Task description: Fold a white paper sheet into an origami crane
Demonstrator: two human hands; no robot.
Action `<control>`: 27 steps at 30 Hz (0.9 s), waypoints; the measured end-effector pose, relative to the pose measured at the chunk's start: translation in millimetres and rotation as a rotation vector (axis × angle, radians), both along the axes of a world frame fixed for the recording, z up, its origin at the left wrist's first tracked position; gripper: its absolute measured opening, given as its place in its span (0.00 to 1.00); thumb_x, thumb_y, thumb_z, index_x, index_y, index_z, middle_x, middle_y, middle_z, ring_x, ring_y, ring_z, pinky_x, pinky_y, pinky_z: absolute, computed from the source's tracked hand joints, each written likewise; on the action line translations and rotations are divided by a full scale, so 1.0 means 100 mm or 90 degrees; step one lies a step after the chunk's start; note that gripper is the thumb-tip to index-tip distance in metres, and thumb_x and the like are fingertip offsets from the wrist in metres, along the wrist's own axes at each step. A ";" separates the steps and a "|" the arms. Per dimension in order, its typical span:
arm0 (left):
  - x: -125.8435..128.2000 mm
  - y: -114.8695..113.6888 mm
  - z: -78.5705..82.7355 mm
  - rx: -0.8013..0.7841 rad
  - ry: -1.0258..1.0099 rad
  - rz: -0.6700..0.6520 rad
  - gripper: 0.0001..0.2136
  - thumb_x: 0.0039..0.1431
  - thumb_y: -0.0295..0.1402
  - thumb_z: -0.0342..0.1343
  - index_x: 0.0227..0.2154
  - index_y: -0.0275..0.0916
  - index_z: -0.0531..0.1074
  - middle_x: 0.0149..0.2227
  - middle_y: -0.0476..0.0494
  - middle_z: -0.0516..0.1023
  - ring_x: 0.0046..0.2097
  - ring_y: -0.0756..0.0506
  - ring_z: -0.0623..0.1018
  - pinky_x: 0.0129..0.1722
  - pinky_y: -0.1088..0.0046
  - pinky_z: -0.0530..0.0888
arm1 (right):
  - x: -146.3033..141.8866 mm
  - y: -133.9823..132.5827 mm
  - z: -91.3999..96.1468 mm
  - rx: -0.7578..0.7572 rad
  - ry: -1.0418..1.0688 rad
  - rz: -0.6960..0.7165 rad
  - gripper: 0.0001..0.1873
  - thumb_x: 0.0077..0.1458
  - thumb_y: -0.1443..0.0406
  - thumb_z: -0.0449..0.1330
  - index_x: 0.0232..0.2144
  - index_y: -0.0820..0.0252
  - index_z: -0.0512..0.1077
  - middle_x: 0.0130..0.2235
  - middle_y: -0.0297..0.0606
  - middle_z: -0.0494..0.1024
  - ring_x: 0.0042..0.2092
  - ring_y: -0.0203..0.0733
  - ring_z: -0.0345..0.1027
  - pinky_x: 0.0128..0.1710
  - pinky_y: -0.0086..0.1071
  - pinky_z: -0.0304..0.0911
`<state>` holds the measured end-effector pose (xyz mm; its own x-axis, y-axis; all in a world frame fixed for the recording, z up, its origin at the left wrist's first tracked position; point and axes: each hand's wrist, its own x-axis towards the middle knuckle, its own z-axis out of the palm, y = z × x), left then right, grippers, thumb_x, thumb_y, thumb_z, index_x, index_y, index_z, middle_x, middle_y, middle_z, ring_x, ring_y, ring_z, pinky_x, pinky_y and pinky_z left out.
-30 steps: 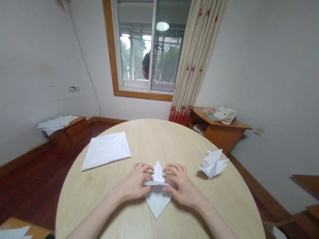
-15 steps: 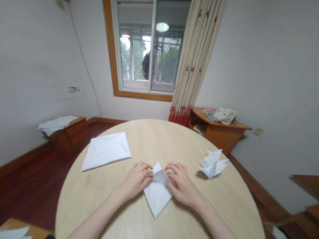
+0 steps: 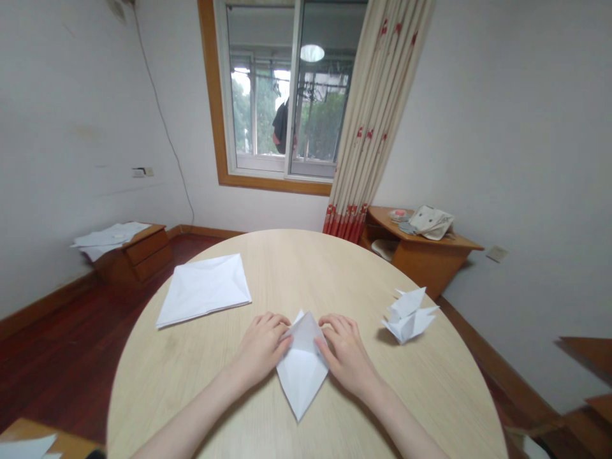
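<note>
A sheet of white paper folded into a diamond (image 3: 301, 376) lies near the middle of the round table, its lower point towards me. One flap of it stands raised at the far end. My left hand (image 3: 264, 344) pinches the paper's left edge between thumb and fingers. On the opposite edge, my right hand (image 3: 345, 347) grips it the same way, thumb on top of the flap. The fingertips of both hands are partly hidden behind the paper.
A stack of white paper (image 3: 205, 288) lies at the left of the pale round table (image 3: 296, 255). Folded paper figures (image 3: 408, 315) stand at the right. Beyond are a low drawer cabinet (image 3: 146, 252) and a corner shelf (image 3: 425, 252) with a cloth bag on it.
The raised flap, which was tipped over towards me, now stands up and points away. Both hands stay at the paper's edges and have shifted only slightly.
</note>
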<state>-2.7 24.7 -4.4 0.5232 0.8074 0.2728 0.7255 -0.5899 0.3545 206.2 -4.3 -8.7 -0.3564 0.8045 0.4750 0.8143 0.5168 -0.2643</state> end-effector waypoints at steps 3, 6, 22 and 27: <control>0.01 0.00 -0.03 0.008 -0.001 0.018 0.06 0.62 0.29 0.51 0.35 0.39 0.73 0.44 0.45 0.76 0.47 0.42 0.72 0.47 0.62 0.65 | -0.02 0.00 -0.01 0.005 0.000 -0.008 0.07 0.61 0.68 0.50 0.32 0.59 0.67 0.43 0.43 0.73 0.48 0.47 0.65 0.51 0.46 0.55; 0.03 -0.01 -0.07 -0.002 -0.029 0.044 0.06 0.59 0.27 0.52 0.38 0.38 0.71 0.45 0.44 0.75 0.48 0.41 0.71 0.47 0.61 0.66 | -0.05 0.00 -0.04 0.005 0.009 -0.034 0.07 0.60 0.69 0.50 0.32 0.59 0.67 0.42 0.43 0.74 0.47 0.47 0.66 0.50 0.45 0.56; -0.02 -0.09 -0.05 0.163 -0.001 -0.097 0.09 0.49 0.35 0.65 0.33 0.44 0.73 0.63 0.45 0.55 0.62 0.34 0.54 0.61 0.47 0.47 | -0.06 0.03 -0.18 0.049 0.051 -0.094 0.05 0.61 0.65 0.52 0.38 0.59 0.67 0.42 0.43 0.74 0.45 0.48 0.68 0.44 0.41 0.62; -0.01 -0.10 -0.05 0.146 0.017 -0.065 0.10 0.46 0.39 0.67 0.31 0.44 0.76 0.65 0.46 0.54 0.62 0.33 0.54 0.61 0.45 0.44 | -0.06 0.05 -0.19 0.096 0.119 -0.048 0.12 0.60 0.67 0.50 0.47 0.58 0.61 0.46 0.45 0.72 0.48 0.47 0.66 0.47 0.42 0.62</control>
